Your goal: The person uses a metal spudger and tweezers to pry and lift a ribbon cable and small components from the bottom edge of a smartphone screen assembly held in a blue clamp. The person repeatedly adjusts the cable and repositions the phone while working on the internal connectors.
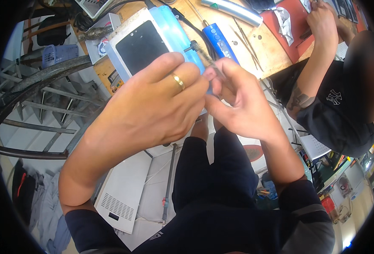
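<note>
The slender rod (204, 54), with its dark head, lay right at your fingertips, its far end pointing up and left across the edge of the pale blue box (170, 27) and its near end running in beneath your right forefinger. Your right hand (244, 101) had its grip pinched on that near end, thumb below and forefinger above, though the fingers were blurred. Your left hand (153, 99) was curled just beside it, back of the hand upward, a gold ring (178, 81) on one finger; its fingertips were hidden, so I cannot tell whether that grip was closed on anything.

Beyond your hands, the box showed a white face with a dark panel (140, 46), tilted in view. To its right a blue handheld unit (218, 40) with round buttons lay on the wooden surface (276, 59), near thin metal tools (247, 44) and a shiny clear roll (233, 12). Farther right, crumpled white paper (284, 25) rested on a red mat (295, 21), where a co-worker in a black top (335, 110) had both hands at the mat's far side.

Over to your left stood a curved dark metal rail (43, 82) and a lilac basket (59, 55); below them, a perforated white panel (119, 199) leaned near grey cloth (47, 211).
</note>
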Demonstrator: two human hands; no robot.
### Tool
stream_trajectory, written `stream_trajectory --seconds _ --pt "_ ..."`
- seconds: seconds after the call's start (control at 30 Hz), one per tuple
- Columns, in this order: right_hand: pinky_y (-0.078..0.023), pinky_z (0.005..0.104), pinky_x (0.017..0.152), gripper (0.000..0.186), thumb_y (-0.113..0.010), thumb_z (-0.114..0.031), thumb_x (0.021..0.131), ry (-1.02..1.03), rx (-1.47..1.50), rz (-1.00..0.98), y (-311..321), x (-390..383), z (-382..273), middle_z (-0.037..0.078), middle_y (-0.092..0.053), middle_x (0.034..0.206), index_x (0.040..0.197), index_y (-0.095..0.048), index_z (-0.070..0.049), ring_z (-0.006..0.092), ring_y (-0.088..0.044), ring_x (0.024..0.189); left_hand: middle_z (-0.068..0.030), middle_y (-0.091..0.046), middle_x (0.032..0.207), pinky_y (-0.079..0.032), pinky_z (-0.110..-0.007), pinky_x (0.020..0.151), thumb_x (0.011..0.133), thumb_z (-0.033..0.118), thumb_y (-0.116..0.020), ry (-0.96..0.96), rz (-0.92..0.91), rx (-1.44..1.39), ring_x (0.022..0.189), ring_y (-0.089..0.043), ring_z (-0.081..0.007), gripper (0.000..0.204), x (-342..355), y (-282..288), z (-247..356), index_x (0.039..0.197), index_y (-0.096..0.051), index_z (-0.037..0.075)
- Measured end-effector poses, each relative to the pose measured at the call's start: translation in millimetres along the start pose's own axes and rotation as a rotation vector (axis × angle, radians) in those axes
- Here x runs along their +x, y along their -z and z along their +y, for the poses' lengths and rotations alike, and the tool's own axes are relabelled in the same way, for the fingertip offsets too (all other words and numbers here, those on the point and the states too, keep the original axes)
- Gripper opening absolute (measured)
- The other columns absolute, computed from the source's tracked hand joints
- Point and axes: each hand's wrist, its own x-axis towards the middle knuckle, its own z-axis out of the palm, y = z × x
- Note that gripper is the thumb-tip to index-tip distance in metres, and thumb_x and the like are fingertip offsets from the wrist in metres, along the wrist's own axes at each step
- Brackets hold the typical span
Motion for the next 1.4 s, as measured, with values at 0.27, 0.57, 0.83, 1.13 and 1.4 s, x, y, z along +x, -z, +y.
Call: stream_trajectory --seconds 0.27,0.57,0.83,1.13,1.4 --pt "-0.046 0.028 0.066 0.04 -0.085 -0.008 0.085 -0.077 0.044 -0.091 4.3 20.9 0.3 0.001 -0.057 0.092 0.117 -0.063 0.001 0.0087 -0.053 0.079 -0.007 -0.054 0.096 -0.051 -0.047 0.099 0.08 0.017 -0.079 0.032 -0.018 -0.12 0.101 -0.059 -0.0297 0.024 0.9 -12.2 -15.3 0.095 -0.064 0.007" --pt "-0.049 0.0297 0.069 0.043 -0.087 -0.015 0.083 -0.138 0.001 -0.068 3.6 21.2 -6.4 0.001 -0.058 0.089 0.116 -0.064 0.002 0.0104 -0.055 0.079 -0.0089 -0.05 0.096 -0.049 -0.048 0.099 0.079 0.012 -0.081 0.03 -0.053 -0.212 0.101 -0.057 -0.0321 0.025 -1.7 -9.6 -20.4 0.095 -0.062 0.007" --pt "-0.049 0.0314 0.065 0.046 -0.088 -0.019 0.083 -0.059 -0.107 -0.035 2.6 22.3 0.1 0.003 -0.058 0.085 0.116 -0.064 0.002 0.0121 -0.056 0.076 -0.0084 -0.05 0.095 -0.047 -0.046 0.095 0.077 0.009 -0.084 0.085 -0.028 -0.288 0.098 -0.056 -0.0324 0.027 -7.6 -10.7 -20.4 0.095 -0.064 0.009" --pt "-0.048 0.0307 0.065 0.046 -0.091 -0.02 0.085 -0.092 -0.008 -0.032 0.7 20.9 -4.6 0.002 -0.057 0.085 0.116 -0.064 0.002 0.0086 -0.054 0.077 -0.0041 -0.054 0.094 -0.046 -0.045 0.095 0.078 0.015 -0.088 0.154 0.052 -0.333 0.097 -0.058 -0.0291 0.028 -17.7 -1.3 -22.7 0.101 -0.073 0.011" --pt "-0.049 0.0283 0.068 0.051 -0.093 -0.022 0.081 -0.119 -0.002 -0.021 -0.8 25.5 6.9 0.001 -0.057 0.087 0.115 -0.065 0.002 0.0095 -0.054 0.079 -0.004 -0.053 0.094 -0.051 -0.047 0.101 0.082 0.015 -0.077 0.006 0.027 -0.089 0.097 -0.06 -0.026 0.022 -9.6 -5.2 -13.0 0.102 -0.072 0.008"
